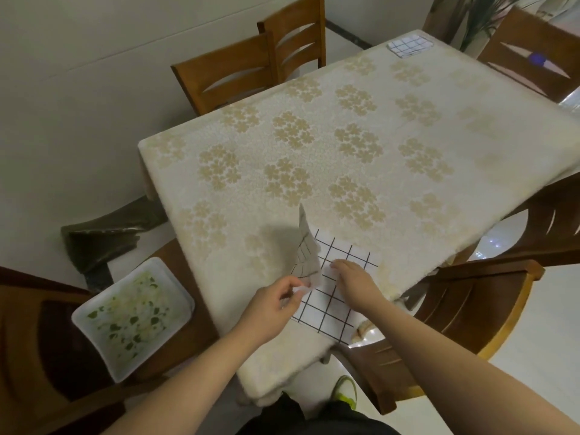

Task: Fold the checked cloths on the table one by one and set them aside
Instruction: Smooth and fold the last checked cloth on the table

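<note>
A white cloth with a black check (329, 309) lies at the near corner of the table (345, 152). My left hand (276, 301) pinches its left edge and holds that flap (306, 252) lifted upright above the rest. My right hand (354, 282) lies flat, palm down, on the middle of the cloth and presses it to the table. A second checked cloth (408, 45), folded small, sits at the far corner of the table.
A cream tablecloth with gold flowers covers the table. Wooden chairs (232, 73) stand around it. A white cushion with green leaves (131, 318) rests on the chair to my left. Another chair (464, 309) stands close on my right. A plant (489, 14) is at the far right.
</note>
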